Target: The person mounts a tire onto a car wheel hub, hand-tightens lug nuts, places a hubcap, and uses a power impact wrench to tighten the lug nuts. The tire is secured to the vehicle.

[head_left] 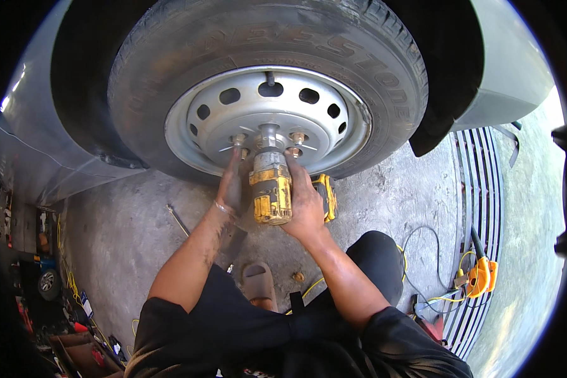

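Note:
A yellow and black cordless impact wrench point(271, 195), worn and dirty, points away from me at the wheel. Its socket point(269, 135) reaches the upper middle of the hub; the nut there is hidden. My right hand point(306, 205) is closed round the handle, which lies sideways, with the battery point(327, 196) showing to its right. Left of the tool, my left hand point(232, 184) is seen edge-on, fingers stretched up to just below a wheel nut point(238, 139). More nuts point(298, 137) sit around the hub of the silver steel wheel point(195, 135), inside a black tire point(148, 75).
A metal floor grate point(480, 170) runs along the right, with an orange tool point(482, 276) and a dark cord near it. A thin metal rod point(177, 220) lies on the concrete at left. Tools and parts crowd the far left, including a small wheel point(48, 284). Car bodywork point(34, 132) flanks the tire.

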Demonstrator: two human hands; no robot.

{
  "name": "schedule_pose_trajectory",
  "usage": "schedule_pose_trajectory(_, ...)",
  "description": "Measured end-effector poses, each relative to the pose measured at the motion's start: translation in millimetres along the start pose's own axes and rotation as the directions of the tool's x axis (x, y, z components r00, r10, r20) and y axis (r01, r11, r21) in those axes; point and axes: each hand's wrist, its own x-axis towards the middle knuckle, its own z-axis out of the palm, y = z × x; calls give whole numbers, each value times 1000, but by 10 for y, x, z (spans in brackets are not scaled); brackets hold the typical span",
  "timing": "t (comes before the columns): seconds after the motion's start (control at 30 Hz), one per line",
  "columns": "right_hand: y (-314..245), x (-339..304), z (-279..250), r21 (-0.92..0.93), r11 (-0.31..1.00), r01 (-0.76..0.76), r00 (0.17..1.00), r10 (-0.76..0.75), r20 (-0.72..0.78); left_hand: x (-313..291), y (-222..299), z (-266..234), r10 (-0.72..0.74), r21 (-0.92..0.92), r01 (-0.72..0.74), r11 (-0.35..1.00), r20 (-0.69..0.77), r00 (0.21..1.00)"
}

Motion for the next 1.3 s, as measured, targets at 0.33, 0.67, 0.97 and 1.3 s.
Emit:
schedule_pose_trajectory(0.33,68,-180,-77,-22,987,161,986,-162,-39,21,191,575,-89,-1,89,996,100,991)
schedule_pose_trajectory(0.67,772,-735,55,-81,996,-27,997,32,68,210,-738,225,-240,118,235,965,36,970)
schedule_pose_trajectory(0.97,824,-501,-193,-310,951,10,996,16,83,467,-803,347,-169,103,157,982,119,978)
schedule_pose_trajectory(1.3,765,-505,-123,-286,955,-79,987,115,112,398,-769,431,-58,273,67,960,-42,997)
